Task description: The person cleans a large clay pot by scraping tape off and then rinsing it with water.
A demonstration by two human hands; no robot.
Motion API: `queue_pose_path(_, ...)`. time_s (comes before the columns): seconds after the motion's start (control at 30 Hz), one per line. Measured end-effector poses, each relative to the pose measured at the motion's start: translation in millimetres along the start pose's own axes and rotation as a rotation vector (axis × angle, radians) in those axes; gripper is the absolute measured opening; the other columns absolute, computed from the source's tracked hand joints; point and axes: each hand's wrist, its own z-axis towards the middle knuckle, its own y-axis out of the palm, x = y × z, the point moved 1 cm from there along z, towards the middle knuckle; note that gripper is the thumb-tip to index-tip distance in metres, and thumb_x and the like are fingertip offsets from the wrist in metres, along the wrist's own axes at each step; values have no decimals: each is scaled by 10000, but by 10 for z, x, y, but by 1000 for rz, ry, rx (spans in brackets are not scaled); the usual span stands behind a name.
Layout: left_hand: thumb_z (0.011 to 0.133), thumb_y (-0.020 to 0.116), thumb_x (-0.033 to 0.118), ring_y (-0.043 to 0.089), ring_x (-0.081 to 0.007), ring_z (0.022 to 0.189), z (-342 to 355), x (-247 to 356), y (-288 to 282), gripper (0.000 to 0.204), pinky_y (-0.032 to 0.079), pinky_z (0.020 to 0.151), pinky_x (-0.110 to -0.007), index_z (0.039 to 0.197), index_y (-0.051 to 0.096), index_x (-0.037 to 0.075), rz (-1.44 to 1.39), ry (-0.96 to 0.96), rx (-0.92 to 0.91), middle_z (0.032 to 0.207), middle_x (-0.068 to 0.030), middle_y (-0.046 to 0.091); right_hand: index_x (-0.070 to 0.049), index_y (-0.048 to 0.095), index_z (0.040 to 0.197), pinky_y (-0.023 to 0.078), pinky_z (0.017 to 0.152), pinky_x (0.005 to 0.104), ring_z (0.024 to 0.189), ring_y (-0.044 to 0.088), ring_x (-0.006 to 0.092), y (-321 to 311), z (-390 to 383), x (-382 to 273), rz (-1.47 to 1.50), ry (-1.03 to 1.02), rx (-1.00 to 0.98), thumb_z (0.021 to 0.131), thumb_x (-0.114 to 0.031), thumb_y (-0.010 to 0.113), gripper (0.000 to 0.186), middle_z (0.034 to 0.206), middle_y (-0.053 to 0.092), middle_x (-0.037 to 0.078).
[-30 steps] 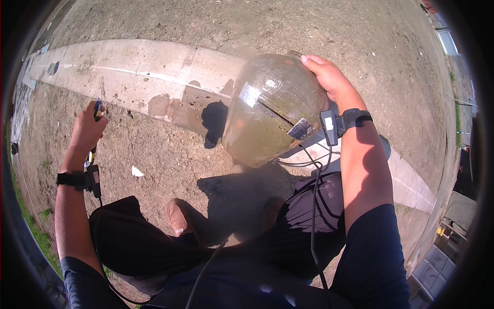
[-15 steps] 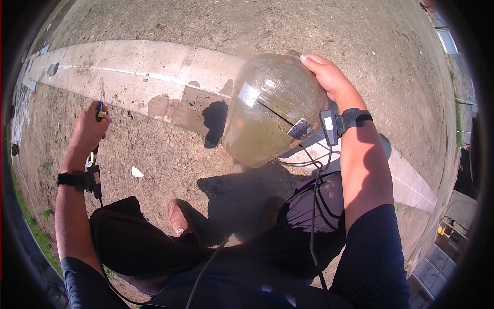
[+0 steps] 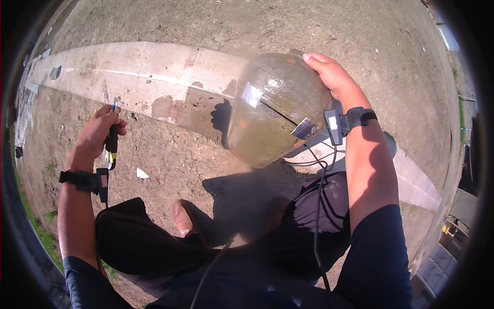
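My left hand [image 3: 98, 130] is closed around a black and yellow utility knife [image 3: 111, 144], its thin blade end pointing away from me, above the dirt at the left. On the other side, my right hand [image 3: 333, 77] grips the upper right edge of a large rounded, glossy, translucent olive-brown object [image 3: 257, 129]. The right thumb lies along its edge, with the other fingers hidden behind it. A dark straight line crosses the object's surface, ending at a small silvery patch [image 3: 304, 129]. The knife and the rounded object are well apart.
A pale concrete strip [image 3: 134, 64] with damp patches crosses the dirt ground [image 3: 164, 154] beyond my feet. Black cables [image 3: 318, 206] hang from my wrist devices. My brown shoe [image 3: 182, 216] stands below, near a white scrap [image 3: 141, 173].
My left hand has turned and moved slightly right, showing more of the knife. My right hand keeps its hold on the rounded object, with little change beyond a small shift of the whole view.
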Motion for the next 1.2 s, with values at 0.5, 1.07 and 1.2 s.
queue_pose_path(0.5, 922, 624, 138, 657, -309, 906, -313, 584, 1844, 258, 562, 766, -421, 1167, 592, 64, 1257, 1138, 17, 975, -123, 596, -46, 629, 1323, 476, 945, 338, 1095, 619, 175, -19, 9, -4, -16, -13, -3, 999, -398, 616, 479, 1218, 684, 75)
queue_pose_path(1.07, 872, 571, 89, 599, -280, 938, -161, 724, 2256, 210, 535, 785, -416, 1078, 580, 52, 1326, 1226, 65, 954, -111, 545, -58, 651, 1294, 483, 929, 345, 1060, 632, 185, 46, -57, -55, -68, -51, 21, 1014, -364, 599, 418, 1183, 697, 78)
queue_pose_path(1.2, 871, 567, 90, 593, -284, 936, -148, 752, 2239, 213, 523, 790, -423, 1081, 580, 55, 1302, 1256, 53, 952, -115, 542, -50, 666, 1219, 493, 893, 308, 1006, 625, 139, 42, -66, -72, -49, -49, 22, 1033, -361, 580, 372, 1116, 690, 42)
